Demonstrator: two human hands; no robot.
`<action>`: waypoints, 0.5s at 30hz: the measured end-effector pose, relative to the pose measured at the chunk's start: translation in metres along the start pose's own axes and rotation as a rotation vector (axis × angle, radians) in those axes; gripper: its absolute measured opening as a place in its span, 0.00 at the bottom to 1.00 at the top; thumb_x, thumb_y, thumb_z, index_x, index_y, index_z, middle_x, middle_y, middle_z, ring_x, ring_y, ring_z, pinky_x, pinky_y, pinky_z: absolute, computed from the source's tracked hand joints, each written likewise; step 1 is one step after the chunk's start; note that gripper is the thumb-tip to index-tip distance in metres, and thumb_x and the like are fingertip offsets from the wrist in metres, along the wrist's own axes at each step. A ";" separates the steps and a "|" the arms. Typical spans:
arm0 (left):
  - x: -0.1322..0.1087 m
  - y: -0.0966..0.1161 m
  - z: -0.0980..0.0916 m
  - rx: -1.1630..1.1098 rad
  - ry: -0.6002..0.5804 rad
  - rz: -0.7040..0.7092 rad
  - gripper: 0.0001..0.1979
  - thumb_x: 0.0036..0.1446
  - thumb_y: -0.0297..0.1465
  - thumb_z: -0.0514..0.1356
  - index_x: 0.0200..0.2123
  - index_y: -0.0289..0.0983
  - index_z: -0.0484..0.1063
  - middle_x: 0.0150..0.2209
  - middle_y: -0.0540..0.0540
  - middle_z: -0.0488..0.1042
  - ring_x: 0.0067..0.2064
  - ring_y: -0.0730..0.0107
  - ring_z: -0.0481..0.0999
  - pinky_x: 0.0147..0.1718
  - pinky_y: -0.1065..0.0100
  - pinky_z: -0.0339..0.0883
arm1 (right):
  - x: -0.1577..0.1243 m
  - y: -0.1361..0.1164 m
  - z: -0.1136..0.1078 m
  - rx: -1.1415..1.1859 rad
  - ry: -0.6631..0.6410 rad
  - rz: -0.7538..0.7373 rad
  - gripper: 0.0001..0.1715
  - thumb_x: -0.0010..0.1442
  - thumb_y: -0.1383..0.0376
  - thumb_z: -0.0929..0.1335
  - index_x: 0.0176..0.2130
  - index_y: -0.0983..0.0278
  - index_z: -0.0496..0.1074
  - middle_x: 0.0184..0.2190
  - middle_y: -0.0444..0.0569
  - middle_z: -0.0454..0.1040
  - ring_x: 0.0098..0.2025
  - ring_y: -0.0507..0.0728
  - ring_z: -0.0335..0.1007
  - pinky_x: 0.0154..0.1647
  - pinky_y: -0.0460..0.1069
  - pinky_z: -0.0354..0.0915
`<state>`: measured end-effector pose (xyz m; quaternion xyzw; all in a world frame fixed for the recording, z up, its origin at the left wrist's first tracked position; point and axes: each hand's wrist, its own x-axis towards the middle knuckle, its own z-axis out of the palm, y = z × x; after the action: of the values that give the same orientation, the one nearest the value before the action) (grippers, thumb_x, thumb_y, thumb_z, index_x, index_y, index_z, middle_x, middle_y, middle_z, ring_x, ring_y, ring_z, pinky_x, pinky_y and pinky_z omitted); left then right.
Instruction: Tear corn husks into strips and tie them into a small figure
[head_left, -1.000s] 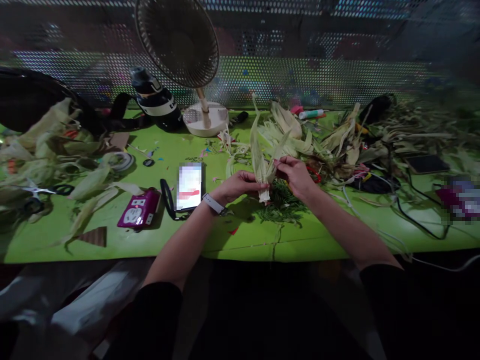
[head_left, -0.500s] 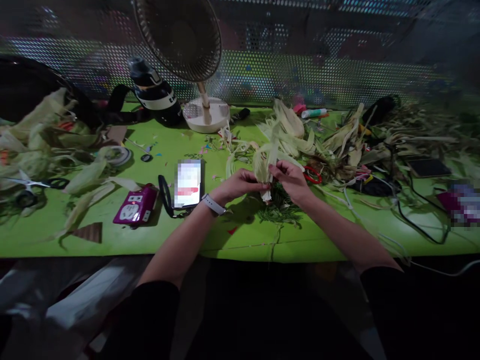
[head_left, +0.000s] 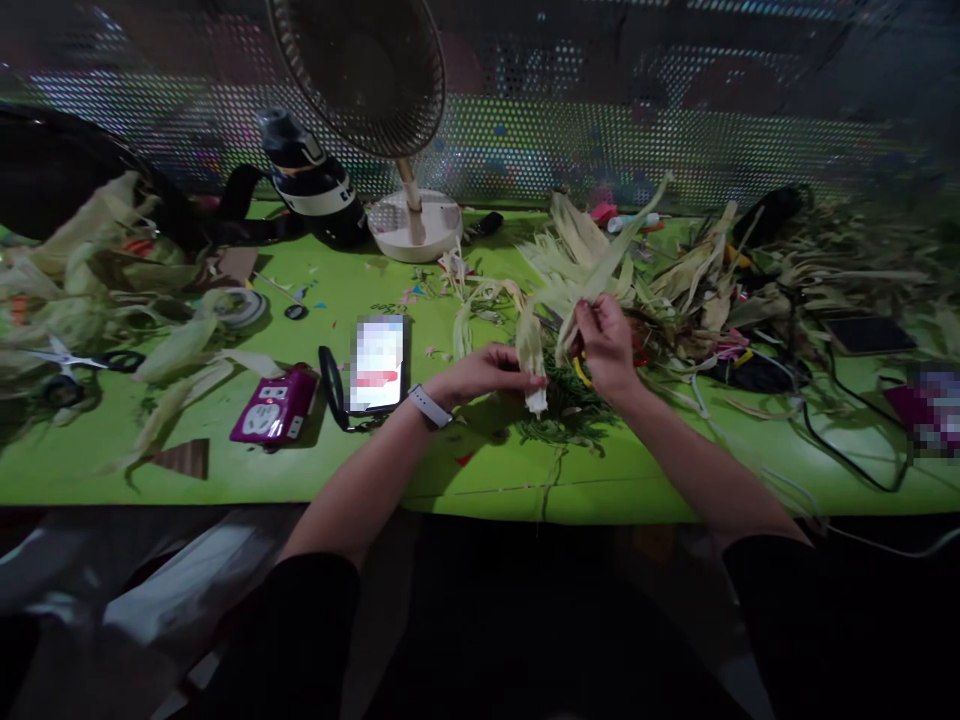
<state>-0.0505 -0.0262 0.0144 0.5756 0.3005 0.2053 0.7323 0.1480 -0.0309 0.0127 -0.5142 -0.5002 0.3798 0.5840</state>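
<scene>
A perforated panel [head_left: 540, 140] backed the green-topped table [head_left: 259, 478], on which a desk fan [head_left: 360, 70] stood beside a dark bottle [head_left: 315, 190]. The left hand [head_left: 484, 372] pinched a pale corn husk piece [head_left: 531, 360] near its lower end, above the table's front half. The right hand [head_left: 609, 345] pinched a long husk strip [head_left: 609, 262] angled up and rightward; whether the two were joined could not be determined. Green needle-like sprigs [head_left: 577, 408] lay beneath, between the hands. A lit smartphone [head_left: 377, 365] lay near the left wrist.
</scene>
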 end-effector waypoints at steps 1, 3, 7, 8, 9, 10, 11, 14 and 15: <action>0.000 0.002 -0.002 -0.036 0.072 -0.025 0.16 0.44 0.39 0.75 0.31 0.34 0.82 0.28 0.46 0.81 0.28 0.75 0.77 0.31 0.71 0.74 | 0.003 -0.002 -0.003 0.022 0.045 -0.039 0.30 0.55 0.37 0.71 0.32 0.58 0.61 0.21 0.37 0.61 0.19 0.47 0.55 0.18 0.46 0.53; 0.001 0.005 -0.004 -0.086 0.224 -0.052 0.16 0.43 0.37 0.76 0.29 0.32 0.80 0.25 0.49 0.78 0.25 0.78 0.74 0.28 0.72 0.72 | 0.005 -0.007 -0.005 0.072 0.089 -0.087 0.32 0.51 0.36 0.72 0.31 0.58 0.62 0.20 0.36 0.60 0.17 0.46 0.53 0.15 0.45 0.51; 0.006 0.003 0.001 -0.117 0.369 -0.053 0.15 0.43 0.34 0.76 0.27 0.32 0.76 0.24 0.51 0.75 0.25 0.79 0.72 0.30 0.72 0.72 | -0.012 -0.014 0.004 0.108 -0.109 0.024 0.31 0.48 0.37 0.75 0.31 0.58 0.65 0.19 0.36 0.66 0.15 0.47 0.57 0.12 0.44 0.53; 0.007 0.001 0.004 -0.115 0.366 -0.047 0.15 0.43 0.34 0.76 0.27 0.32 0.76 0.24 0.51 0.75 0.25 0.79 0.72 0.30 0.72 0.72 | -0.017 -0.014 0.008 0.105 -0.162 0.070 0.32 0.48 0.37 0.75 0.31 0.59 0.66 0.18 0.36 0.66 0.14 0.47 0.57 0.11 0.44 0.54; 0.007 0.000 0.007 -0.110 0.354 -0.036 0.14 0.44 0.34 0.75 0.28 0.32 0.76 0.24 0.51 0.75 0.26 0.78 0.73 0.30 0.71 0.72 | -0.021 -0.013 0.012 0.098 -0.211 0.110 0.32 0.47 0.37 0.75 0.30 0.59 0.66 0.18 0.36 0.67 0.14 0.47 0.57 0.11 0.44 0.54; 0.008 -0.002 0.009 -0.097 0.336 -0.020 0.13 0.44 0.33 0.74 0.28 0.32 0.76 0.24 0.50 0.75 0.26 0.78 0.73 0.30 0.71 0.71 | -0.024 -0.012 0.015 0.086 -0.242 0.137 0.33 0.46 0.37 0.76 0.29 0.59 0.66 0.17 0.36 0.67 0.13 0.46 0.56 0.10 0.45 0.53; 0.008 -0.004 0.010 -0.078 0.317 0.003 0.13 0.45 0.33 0.74 0.28 0.32 0.76 0.24 0.51 0.75 0.26 0.78 0.73 0.29 0.72 0.70 | -0.025 -0.010 0.017 0.074 -0.256 0.157 0.33 0.45 0.36 0.76 0.28 0.59 0.66 0.16 0.36 0.67 0.12 0.46 0.55 0.09 0.45 0.52; 0.008 -0.006 0.010 -0.005 0.200 0.075 0.11 0.48 0.33 0.72 0.27 0.32 0.75 0.25 0.50 0.75 0.27 0.78 0.71 0.29 0.72 0.68 | -0.025 -0.005 0.018 0.033 -0.251 0.181 0.34 0.43 0.37 0.76 0.28 0.59 0.65 0.16 0.35 0.68 0.11 0.46 0.54 0.08 0.44 0.50; 0.007 -0.006 0.009 0.010 0.153 0.094 0.11 0.48 0.33 0.72 0.28 0.32 0.75 0.26 0.50 0.75 0.28 0.77 0.72 0.30 0.72 0.68 | -0.024 -0.005 0.017 0.019 -0.246 0.185 0.34 0.43 0.37 0.77 0.28 0.59 0.65 0.16 0.35 0.68 0.11 0.46 0.54 0.08 0.44 0.50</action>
<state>-0.0393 -0.0292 0.0089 0.5753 0.3294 0.2812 0.6939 0.1256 -0.0510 0.0121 -0.5020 -0.5148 0.4971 0.4857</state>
